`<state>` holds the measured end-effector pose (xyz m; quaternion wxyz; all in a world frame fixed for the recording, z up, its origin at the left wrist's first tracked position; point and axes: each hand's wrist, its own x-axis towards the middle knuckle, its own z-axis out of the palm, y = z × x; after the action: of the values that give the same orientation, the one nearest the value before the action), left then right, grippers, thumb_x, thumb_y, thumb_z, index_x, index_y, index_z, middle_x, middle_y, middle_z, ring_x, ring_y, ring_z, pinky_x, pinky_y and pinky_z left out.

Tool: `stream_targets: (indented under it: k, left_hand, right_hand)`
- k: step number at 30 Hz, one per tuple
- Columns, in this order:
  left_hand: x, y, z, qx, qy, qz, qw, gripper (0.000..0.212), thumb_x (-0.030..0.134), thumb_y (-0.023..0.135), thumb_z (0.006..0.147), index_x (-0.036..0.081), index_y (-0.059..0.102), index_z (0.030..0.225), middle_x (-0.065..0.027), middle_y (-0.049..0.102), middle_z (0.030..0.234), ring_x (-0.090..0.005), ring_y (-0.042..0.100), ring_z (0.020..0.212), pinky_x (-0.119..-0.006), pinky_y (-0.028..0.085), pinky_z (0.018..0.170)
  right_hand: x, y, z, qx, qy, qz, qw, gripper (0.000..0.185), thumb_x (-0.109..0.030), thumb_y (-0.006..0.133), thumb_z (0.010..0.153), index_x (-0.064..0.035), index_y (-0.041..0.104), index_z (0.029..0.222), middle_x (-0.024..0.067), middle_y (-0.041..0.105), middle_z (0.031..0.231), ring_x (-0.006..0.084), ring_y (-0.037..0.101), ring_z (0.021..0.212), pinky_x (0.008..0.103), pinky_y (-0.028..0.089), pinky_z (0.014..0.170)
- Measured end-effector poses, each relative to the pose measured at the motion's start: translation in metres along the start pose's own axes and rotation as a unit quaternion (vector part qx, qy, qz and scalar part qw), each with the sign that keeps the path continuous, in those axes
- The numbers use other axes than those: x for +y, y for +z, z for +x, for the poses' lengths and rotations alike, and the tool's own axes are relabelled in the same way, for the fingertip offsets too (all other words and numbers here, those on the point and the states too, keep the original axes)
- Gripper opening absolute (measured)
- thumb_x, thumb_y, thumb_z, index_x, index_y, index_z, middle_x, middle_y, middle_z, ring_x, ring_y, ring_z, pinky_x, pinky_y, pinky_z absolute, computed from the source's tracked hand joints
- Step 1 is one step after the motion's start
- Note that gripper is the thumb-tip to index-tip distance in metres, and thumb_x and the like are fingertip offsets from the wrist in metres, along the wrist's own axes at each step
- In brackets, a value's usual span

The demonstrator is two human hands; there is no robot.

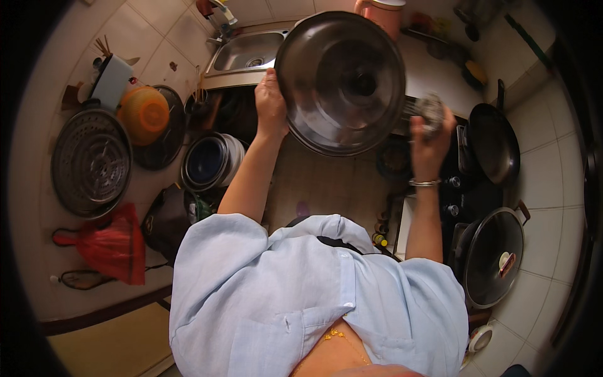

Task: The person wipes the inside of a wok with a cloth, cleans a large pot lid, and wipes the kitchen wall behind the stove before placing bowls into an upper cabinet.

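Upright in front of me is a large round metal pot lid (pixel 311 85), its dark knob facing my way. My left hand (pixel 272 103) grips the lid's left rim. To the right of the lid, apart from it, my right hand (pixel 432 134) holds a grey scouring pad (pixel 429 113); hand and pad are slightly blurred. A metal bracelet circles the right wrist. Behind the lid at the left lies a stainless steel sink (pixel 231 55) with a faucet (pixel 219 35).
At the right, a frying pan (pixel 492 143) and a lidded wok (pixel 494 257) stand by the gas stove (pixel 476 195). Stacked bowls (pixel 207 160), an orange basket (pixel 143 115), a perforated steamer tray (pixel 92 162) and a red bag (pixel 118 249) are at the left. A pink pitcher (pixel 384 19) stands behind the lid.
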<state>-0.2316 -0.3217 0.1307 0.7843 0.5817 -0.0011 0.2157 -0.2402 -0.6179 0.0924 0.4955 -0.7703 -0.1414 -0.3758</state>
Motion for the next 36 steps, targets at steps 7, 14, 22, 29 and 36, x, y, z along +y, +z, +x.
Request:
stream_targets:
  k: [7,14,22,29,36]
  left_hand:
    - [-0.039,0.038,-0.028,-0.057,0.059,0.155,0.985,0.041,0.036,0.04,0.101,0.002,0.059,0.087,0.001,0.056,0.074,-0.005,0.048,0.066,-0.021,0.039,0.058]
    - [-0.015,0.044,-0.014,-0.057,0.088,0.139,0.985,0.043,0.034,0.043,0.1,0.004,0.052,0.071,0.0042,0.043,0.061,-0.0051,0.036,0.059,-0.024,0.029,0.051]
    - [0.009,0.002,0.046,-0.107,-0.026,-0.186,0.976,0.045,0.039,0.041,0.099,-0.002,0.057,0.106,-0.0112,0.065,0.098,-0.0186,0.063,0.082,-0.031,0.053,0.073]
    - [0.012,-0.02,0.044,-0.224,-0.095,-0.07,0.967,0.045,0.037,0.038,0.101,-0.003,0.058,0.106,-0.0086,0.065,0.094,-0.0142,0.062,0.078,-0.026,0.052,0.069]
    - [-0.006,-0.011,0.065,-0.282,-0.093,0.031,0.954,0.043,0.034,0.038,0.102,-0.004,0.06,0.104,-0.0049,0.064,0.089,-0.0098,0.058,0.076,-0.024,0.048,0.067]
  right_hand:
    - [-0.056,0.099,0.009,-0.155,-0.161,-0.113,0.968,0.058,-0.026,0.05,0.086,-0.0042,0.037,0.139,0.015,0.031,0.147,0.0333,0.026,0.137,0.0465,0.02,0.112]
    - [-0.051,0.135,0.067,0.005,-0.15,-0.074,0.986,0.058,-0.012,0.054,0.081,0.0029,0.038,0.135,0.0217,0.037,0.14,0.0369,0.033,0.131,0.0447,0.027,0.109]
    - [-0.062,0.122,-0.039,-0.114,-0.11,-0.139,0.978,0.065,-0.008,0.059,0.075,-0.0056,0.04,0.138,0.0149,0.033,0.146,0.0349,0.031,0.134,0.0479,0.023,0.111]
    - [0.013,0.086,0.009,0.103,0.025,-0.085,0.991,0.054,-0.007,0.048,0.087,-0.0037,0.036,0.14,0.018,0.031,0.146,0.0365,0.027,0.136,0.0433,0.019,0.113]
    - [-0.019,0.129,0.08,0.011,-0.142,-0.194,0.971,0.06,-0.014,0.058,0.081,-0.0056,0.04,0.138,0.0132,0.039,0.142,0.0332,0.033,0.132,0.0426,0.025,0.111]
